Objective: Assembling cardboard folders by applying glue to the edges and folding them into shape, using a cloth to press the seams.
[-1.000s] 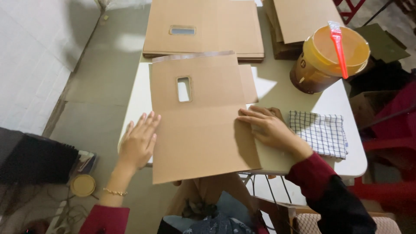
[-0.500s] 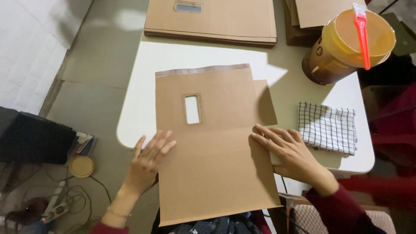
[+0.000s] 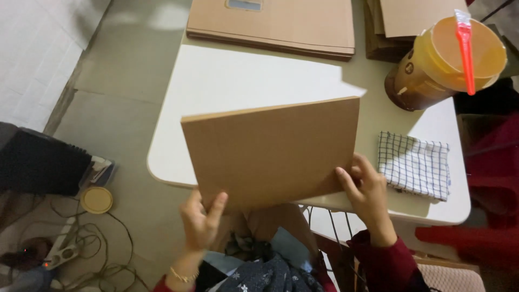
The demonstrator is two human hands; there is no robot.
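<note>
Lifted now: the brown cardboard sheet (image 3: 273, 154), which lay flat on the white table (image 3: 216, 86) half a sec ago w/ its rectangular window cutout showing, stands tilted up at frame centre, blank side to the camera; cutout no longer visible; both hands have gone from flat on top to gripping the lower edge.

Counts: 1 sheet in hand; 2 hands; 1 stack of like cardboard pieces (image 3: 281, 24) at top centre, a 2nd pile (image 3: 400, 21) at upper right; 1 yellow tub (image 3: 443, 62) w/ 1 red brush (image 3: 465, 48) lying across its mouth; 1 checked cloth (image 3: 416, 165) at right; 1 round yellowish lid (image 3: 96, 199) on the floor, lower left.

Left hand (image 3: 201, 219) pinches the sheet's lower-left corner, thumb in front, fingers curled behind; right hand (image 3: 367, 192) clamps the lower-right corner, thumb on the front face, other fingers behind.

Hidden/unclear: sheet's back face and the table part behind it; both stacks cut off by the top edge, so piece count can't be told; dark box at far left cropped; cables and power strip at bottom left blurry; tub's contents not made out.
</note>
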